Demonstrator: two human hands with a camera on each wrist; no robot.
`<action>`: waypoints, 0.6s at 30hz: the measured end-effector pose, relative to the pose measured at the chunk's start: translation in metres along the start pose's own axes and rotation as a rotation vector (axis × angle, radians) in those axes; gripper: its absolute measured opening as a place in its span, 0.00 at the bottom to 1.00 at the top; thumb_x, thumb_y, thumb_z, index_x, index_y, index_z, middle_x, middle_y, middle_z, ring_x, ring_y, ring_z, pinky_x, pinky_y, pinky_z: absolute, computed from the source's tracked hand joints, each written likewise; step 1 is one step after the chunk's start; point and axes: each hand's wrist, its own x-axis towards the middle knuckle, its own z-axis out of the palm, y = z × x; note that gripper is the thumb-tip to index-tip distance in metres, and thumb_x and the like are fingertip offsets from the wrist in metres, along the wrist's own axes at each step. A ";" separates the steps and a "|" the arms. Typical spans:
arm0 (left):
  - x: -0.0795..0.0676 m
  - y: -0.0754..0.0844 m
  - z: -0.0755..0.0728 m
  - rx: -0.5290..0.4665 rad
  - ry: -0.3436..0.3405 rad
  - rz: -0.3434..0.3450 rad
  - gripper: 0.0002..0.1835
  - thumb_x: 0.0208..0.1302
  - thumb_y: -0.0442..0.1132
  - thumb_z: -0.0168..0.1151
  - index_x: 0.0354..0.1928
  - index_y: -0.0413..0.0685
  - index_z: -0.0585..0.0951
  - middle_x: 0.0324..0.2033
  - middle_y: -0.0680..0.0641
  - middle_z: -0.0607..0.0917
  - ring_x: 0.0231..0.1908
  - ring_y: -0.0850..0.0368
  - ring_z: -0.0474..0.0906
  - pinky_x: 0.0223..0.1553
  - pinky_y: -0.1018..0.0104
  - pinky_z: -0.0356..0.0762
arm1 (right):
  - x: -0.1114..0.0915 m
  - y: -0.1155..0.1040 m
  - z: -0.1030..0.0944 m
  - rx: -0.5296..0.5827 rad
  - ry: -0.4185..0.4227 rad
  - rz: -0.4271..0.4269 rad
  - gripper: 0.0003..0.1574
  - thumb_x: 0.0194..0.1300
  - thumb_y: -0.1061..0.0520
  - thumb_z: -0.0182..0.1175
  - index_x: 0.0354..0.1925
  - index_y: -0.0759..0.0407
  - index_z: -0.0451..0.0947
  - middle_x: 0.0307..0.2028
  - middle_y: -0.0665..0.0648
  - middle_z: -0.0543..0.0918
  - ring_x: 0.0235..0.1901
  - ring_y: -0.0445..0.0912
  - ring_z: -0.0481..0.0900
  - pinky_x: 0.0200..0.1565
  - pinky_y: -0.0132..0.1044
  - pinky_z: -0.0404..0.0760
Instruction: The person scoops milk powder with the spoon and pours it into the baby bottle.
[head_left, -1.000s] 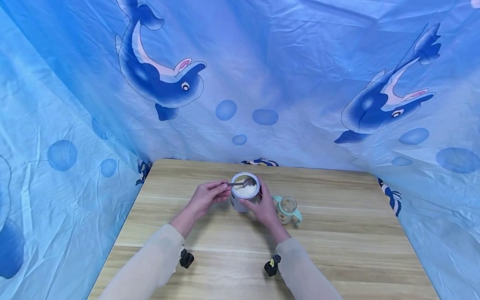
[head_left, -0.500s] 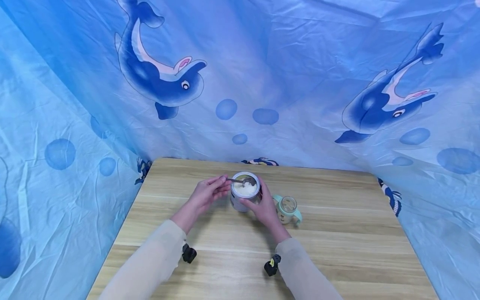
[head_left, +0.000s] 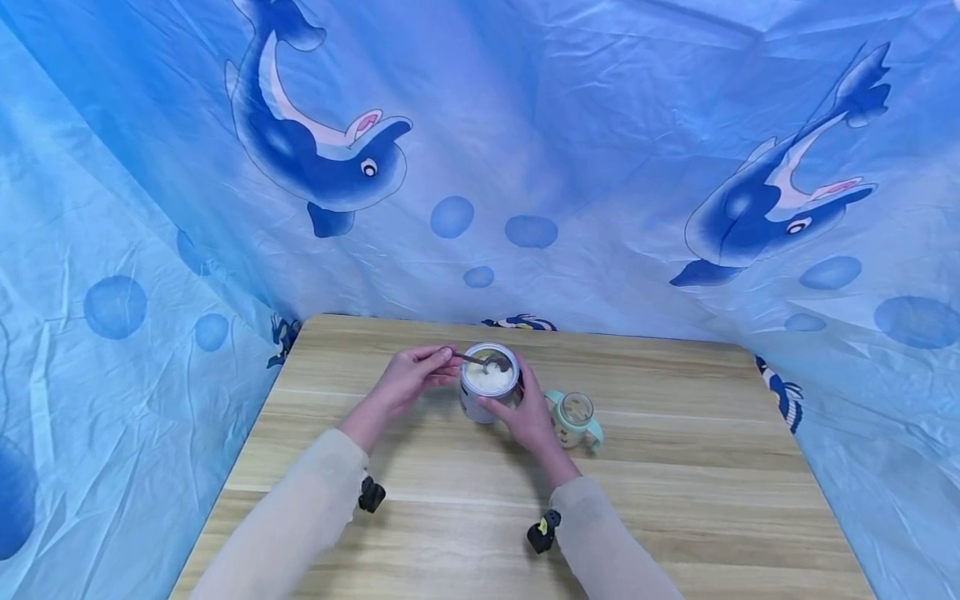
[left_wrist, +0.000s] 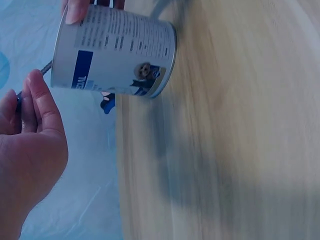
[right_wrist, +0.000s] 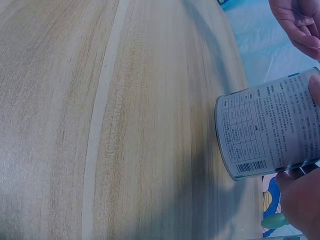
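Dark metal spoon: handle end swung away from the wearer since a second ago, left hand with it; bowl barely shifted.
Cream sleeves: nearest, behind both hands, small black camera at each wrist.
Clear cup with mint-green handles: just right of right hand, upright.
Right-hand grip: clamped round right side of white cylindrical can with silvery rim, thumb on near side.
Left-hand grip: thumb and fingers pinch the spoon's handle end, left of can. Hands apart, can between them.
White powder: inside can, bowl within the mouth; can't tell if bowl touches it or is loaded.
Spill risk: my guess, bowl snags rim on lifting, or spoon rolls in that end-only pinch. Can could tip if the one-sided grip slackens.
Spoon axis: bowl points at right hand; long axis left-to-right, bowl end slightly nearer wearer.
Can axis: mouth up, roughly upright; exact tilt and base contact unclear.
Blue dolphin-print backdrop: beyond both hands, behind the wooden table.
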 end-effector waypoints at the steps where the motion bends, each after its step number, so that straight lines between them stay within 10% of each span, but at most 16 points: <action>1: 0.001 0.001 -0.001 0.015 -0.005 0.010 0.21 0.80 0.38 0.63 0.68 0.34 0.80 0.48 0.41 0.92 0.47 0.50 0.91 0.57 0.52 0.87 | 0.000 0.000 0.000 0.001 0.000 0.002 0.68 0.61 0.49 0.81 0.86 0.55 0.50 0.80 0.61 0.63 0.79 0.56 0.63 0.78 0.50 0.65; 10: 0.008 0.007 -0.005 0.089 -0.049 0.021 0.22 0.80 0.38 0.63 0.68 0.32 0.79 0.48 0.40 0.92 0.43 0.54 0.91 0.49 0.61 0.90 | 0.000 0.002 -0.001 -0.003 -0.009 -0.002 0.67 0.61 0.48 0.82 0.85 0.52 0.52 0.80 0.59 0.64 0.79 0.55 0.63 0.78 0.50 0.65; 18: 0.014 0.011 -0.010 0.167 -0.089 0.048 0.22 0.80 0.37 0.63 0.68 0.30 0.78 0.49 0.37 0.92 0.47 0.46 0.91 0.57 0.47 0.86 | 0.001 0.003 -0.002 0.008 -0.007 -0.010 0.68 0.61 0.49 0.82 0.85 0.55 0.52 0.80 0.60 0.64 0.79 0.56 0.62 0.78 0.51 0.65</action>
